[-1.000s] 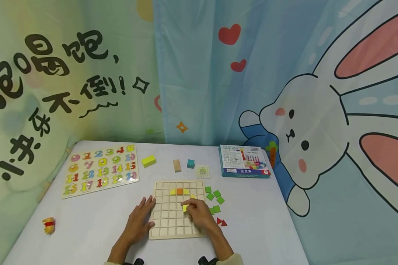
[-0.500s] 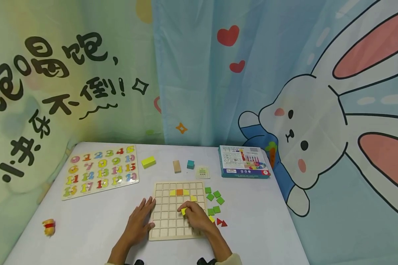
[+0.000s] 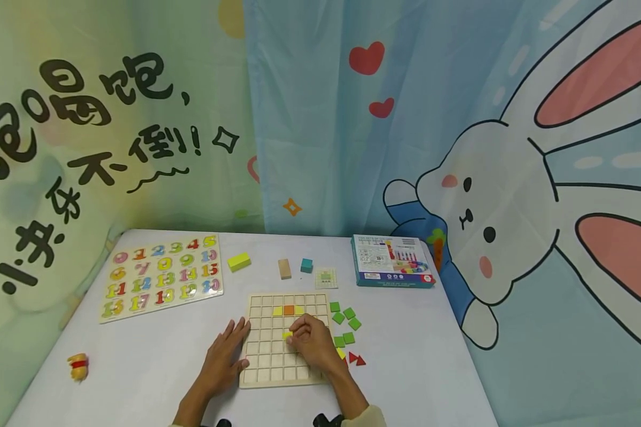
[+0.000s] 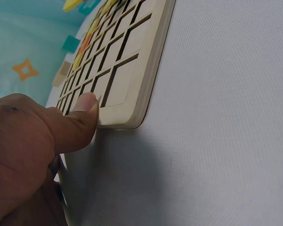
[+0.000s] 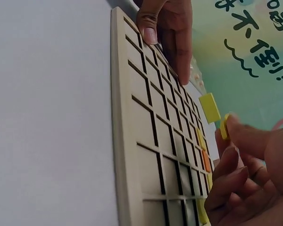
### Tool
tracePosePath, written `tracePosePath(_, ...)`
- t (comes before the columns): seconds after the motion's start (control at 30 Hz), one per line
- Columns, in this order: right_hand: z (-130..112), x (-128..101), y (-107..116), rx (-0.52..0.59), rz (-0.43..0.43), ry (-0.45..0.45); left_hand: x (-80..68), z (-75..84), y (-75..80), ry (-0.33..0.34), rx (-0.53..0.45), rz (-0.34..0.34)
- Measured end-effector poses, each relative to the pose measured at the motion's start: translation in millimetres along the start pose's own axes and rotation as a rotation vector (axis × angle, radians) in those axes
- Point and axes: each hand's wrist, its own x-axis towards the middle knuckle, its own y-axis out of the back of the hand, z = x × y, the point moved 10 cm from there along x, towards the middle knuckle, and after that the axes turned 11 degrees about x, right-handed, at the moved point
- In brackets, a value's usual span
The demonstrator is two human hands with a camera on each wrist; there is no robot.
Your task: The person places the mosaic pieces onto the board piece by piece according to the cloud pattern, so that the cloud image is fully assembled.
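Observation:
A wooden grid board (image 3: 264, 359) lies on the table in front of me, with yellow and orange tiles (image 3: 289, 309) set in its second row. My right hand (image 3: 311, 342) hovers over the board's middle and pinches a small yellow square tile (image 3: 286, 335), also seen at my fingertips (image 5: 225, 128) in the right wrist view. My left hand (image 3: 225, 350) lies flat at the board's left edge (image 4: 146, 89), thumb (image 4: 85, 110) pressed on the board's corner. Loose green squares (image 3: 346, 320) and red triangles (image 3: 357, 359) lie right of the board.
A number puzzle board (image 3: 162, 273) lies at the back left. A yellow block (image 3: 239, 261), a wooden block (image 3: 284, 268), a teal cube (image 3: 307, 265), a small card (image 3: 326, 277) and a printed box (image 3: 392, 261) line the back. A small toy (image 3: 78, 365) sits near the left edge.
My right hand has carried the yellow tile leftward across the board, from the middle right toward the centre. The left hand has stayed at the board's left edge.

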Motion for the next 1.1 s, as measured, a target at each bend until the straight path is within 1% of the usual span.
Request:
tracePosePath(0.1, -4.0, 4.2, -1.5, -0.069, 0.017, 0.012, -0.3, 0.5, -0.1, 0.002, -0.005, -0.003)
tracePosePath(0.3, -7.6, 15.6, -8.1, -0.133, 0.041, 0.030, 0.1, -0.3, 0.1, 0.004, -0.007, -0.003)
tracePosePath(0.37, -9.6, 20.5, -11.7, -0.149, 0.037, 0.052, 0.3, -0.9, 0.0, 0.002, -0.002, 0.001)
tracePosePath(0.47, -15.2, 27.1, -17.4, -0.191, 0.028, 0.108, 0.3, -1.2, -0.1, -0.002, 0.000, 0.005)
tracePosePath(0.57, -15.4, 34.6, -21.7, -0.234, 0.031, 0.143, 0.4, -1.6, -0.6, -0.001, 0.001, 0.002)
tracePosePath(0.67, -13.3, 42.6, -24.1, -0.265, 0.059, 0.153, 0.7, -1.3, 0.3, -0.004, 0.001, 0.006)
tracePosePath(0.8, -12.3, 51.7, -26.6, -0.293, 0.134, 0.156, 1.2, -0.5, 2.5, -0.016, -0.001, 0.025)
tracePosePath(0.93, -7.7, 57.4, -30.5, -0.310, 0.204, 0.126, 0.9, 1.4, 5.1, -0.036, 0.001, 0.053)
tracePosePath(1.0, -5.6, 59.0, -32.9, -0.323, 0.226, 0.109, 0.6, 1.7, 5.7, -0.042, 0.001, 0.063)
tracePosePath(1.1, -6.1, 59.8, -36.1, -0.365, 0.248, 0.107, -0.2, 2.8, 6.2, -0.053, -0.002, 0.072)
